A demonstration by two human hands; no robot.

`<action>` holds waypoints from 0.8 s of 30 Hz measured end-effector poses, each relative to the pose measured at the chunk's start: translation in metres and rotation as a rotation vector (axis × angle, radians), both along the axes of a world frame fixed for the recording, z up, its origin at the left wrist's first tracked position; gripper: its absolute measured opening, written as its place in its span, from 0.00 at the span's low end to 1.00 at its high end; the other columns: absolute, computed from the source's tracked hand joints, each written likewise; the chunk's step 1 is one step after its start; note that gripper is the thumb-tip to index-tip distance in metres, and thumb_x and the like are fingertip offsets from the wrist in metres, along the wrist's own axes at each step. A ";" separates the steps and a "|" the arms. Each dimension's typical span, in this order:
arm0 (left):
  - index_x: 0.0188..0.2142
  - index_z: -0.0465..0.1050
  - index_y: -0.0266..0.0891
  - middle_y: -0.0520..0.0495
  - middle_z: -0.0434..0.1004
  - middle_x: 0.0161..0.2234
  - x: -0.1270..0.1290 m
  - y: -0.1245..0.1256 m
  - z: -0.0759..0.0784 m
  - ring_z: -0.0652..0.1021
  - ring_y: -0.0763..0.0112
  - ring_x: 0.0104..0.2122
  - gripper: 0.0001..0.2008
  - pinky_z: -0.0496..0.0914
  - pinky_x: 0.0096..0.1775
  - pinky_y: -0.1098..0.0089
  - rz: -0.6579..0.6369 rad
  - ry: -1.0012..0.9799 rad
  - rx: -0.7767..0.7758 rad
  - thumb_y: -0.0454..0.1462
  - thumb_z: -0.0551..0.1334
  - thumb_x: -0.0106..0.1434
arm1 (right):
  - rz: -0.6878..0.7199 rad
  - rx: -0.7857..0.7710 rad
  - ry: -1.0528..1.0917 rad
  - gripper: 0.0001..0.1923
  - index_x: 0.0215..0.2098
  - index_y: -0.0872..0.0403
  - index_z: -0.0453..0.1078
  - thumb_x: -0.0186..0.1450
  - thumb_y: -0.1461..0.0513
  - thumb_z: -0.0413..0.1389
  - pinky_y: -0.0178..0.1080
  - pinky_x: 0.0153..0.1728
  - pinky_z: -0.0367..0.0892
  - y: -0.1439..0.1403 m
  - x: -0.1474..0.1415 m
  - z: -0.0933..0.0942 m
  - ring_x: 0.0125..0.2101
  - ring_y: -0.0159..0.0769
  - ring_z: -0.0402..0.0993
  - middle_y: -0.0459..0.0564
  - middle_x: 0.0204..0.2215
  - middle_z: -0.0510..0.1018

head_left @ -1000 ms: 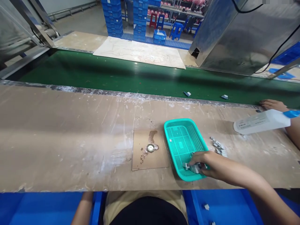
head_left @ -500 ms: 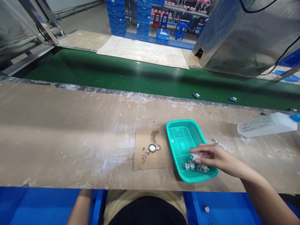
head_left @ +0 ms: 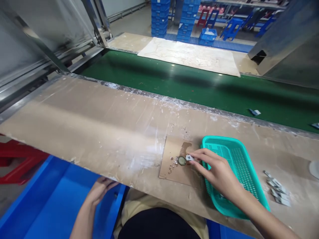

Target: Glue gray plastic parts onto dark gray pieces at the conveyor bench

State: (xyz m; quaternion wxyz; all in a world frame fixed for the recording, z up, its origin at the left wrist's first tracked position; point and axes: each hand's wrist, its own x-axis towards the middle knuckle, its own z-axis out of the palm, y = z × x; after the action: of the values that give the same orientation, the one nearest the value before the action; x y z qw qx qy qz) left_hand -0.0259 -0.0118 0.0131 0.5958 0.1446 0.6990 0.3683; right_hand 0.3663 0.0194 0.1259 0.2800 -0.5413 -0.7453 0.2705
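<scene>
Fingertips of the right hand [head_left: 216, 169] pinch a small grey-white part [head_left: 189, 158], holding it just beside a round metal cap [head_left: 181, 160] on a stained cardboard square [head_left: 171, 167]. That forearm crosses a teal perforated plastic basket [head_left: 236, 159] right of the cap. Below the bench edge, the left hand [head_left: 99, 189] hangs loosely curled, holding nothing, over a blue bin [head_left: 50, 199].

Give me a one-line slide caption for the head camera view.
Right hand holds a small grey part beside a round cap on cardboard, next to a teal basket.

Perforated glossy plastic basket [head_left: 239, 156] on a scuffed matt board bench [head_left: 99, 129] (white-smeared).
</scene>
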 end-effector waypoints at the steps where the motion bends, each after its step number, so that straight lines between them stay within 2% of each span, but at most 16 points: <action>1: 0.34 0.75 0.30 0.40 0.78 0.38 -0.005 -0.008 0.003 0.78 0.59 0.40 0.15 0.73 0.45 0.62 -0.012 -0.026 -0.003 0.33 0.71 0.46 | 0.043 0.048 -0.052 0.12 0.45 0.53 0.73 0.67 0.60 0.51 0.42 0.39 0.71 0.002 -0.003 -0.006 0.39 0.39 0.73 0.53 0.39 0.75; 3: 0.31 0.75 0.31 0.40 0.79 0.37 -0.012 -0.022 0.013 0.78 0.58 0.42 0.15 0.72 0.48 0.64 -0.066 -0.080 0.003 0.34 0.73 0.43 | 0.108 0.096 -0.139 0.13 0.46 0.54 0.72 0.68 0.61 0.49 0.43 0.39 0.71 0.004 -0.006 -0.015 0.39 0.40 0.72 0.54 0.39 0.74; 6: 0.26 0.72 0.35 0.44 0.79 0.37 -0.018 -0.037 0.031 0.77 0.62 0.43 0.13 0.72 0.46 0.67 -0.162 -0.093 -0.018 0.39 0.73 0.45 | 0.154 0.110 -0.232 0.14 0.48 0.55 0.71 0.69 0.62 0.48 0.44 0.39 0.71 0.004 -0.006 -0.024 0.39 0.41 0.71 0.55 0.39 0.73; 9: 0.24 0.70 0.36 0.45 0.79 0.34 -0.018 -0.042 0.047 0.78 0.67 0.36 0.15 0.73 0.36 0.72 -0.237 -0.083 -0.058 0.41 0.73 0.45 | 0.163 0.113 -0.292 0.14 0.49 0.54 0.70 0.70 0.62 0.46 0.45 0.38 0.71 0.003 -0.006 -0.027 0.39 0.41 0.70 0.55 0.39 0.73; 13: 0.23 0.71 0.36 0.48 0.77 0.24 -0.004 -0.037 0.060 0.73 0.75 0.23 0.20 0.68 0.25 0.76 -0.284 -0.209 0.059 0.44 0.76 0.37 | 0.171 0.108 -0.350 0.15 0.49 0.54 0.71 0.70 0.61 0.46 0.44 0.37 0.70 0.003 -0.008 -0.028 0.38 0.42 0.70 0.55 0.38 0.73; 18: 0.23 0.75 0.35 0.48 0.76 0.21 0.040 -0.023 0.074 0.73 0.75 0.21 0.20 0.68 0.24 0.76 -0.264 -0.346 0.170 0.44 0.76 0.34 | 0.127 0.066 -0.229 0.14 0.47 0.54 0.72 0.69 0.61 0.48 0.43 0.39 0.69 0.004 -0.009 -0.020 0.39 0.42 0.71 0.55 0.39 0.74; 24: 0.30 0.78 0.35 0.48 0.78 0.26 0.125 -0.004 0.084 0.78 0.73 0.28 0.14 0.73 0.31 0.76 -0.166 -0.528 0.213 0.38 0.74 0.43 | -0.098 -0.186 0.063 0.13 0.40 0.51 0.76 0.63 0.53 0.57 0.41 0.38 0.72 -0.005 -0.012 0.013 0.38 0.42 0.75 0.53 0.38 0.79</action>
State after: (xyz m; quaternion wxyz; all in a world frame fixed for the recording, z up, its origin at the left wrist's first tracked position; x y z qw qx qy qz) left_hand 0.0996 -0.0153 0.0975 0.7665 0.1620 0.4632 0.4144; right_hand 0.3541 0.0142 0.1390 0.2648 -0.5919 -0.6806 0.3411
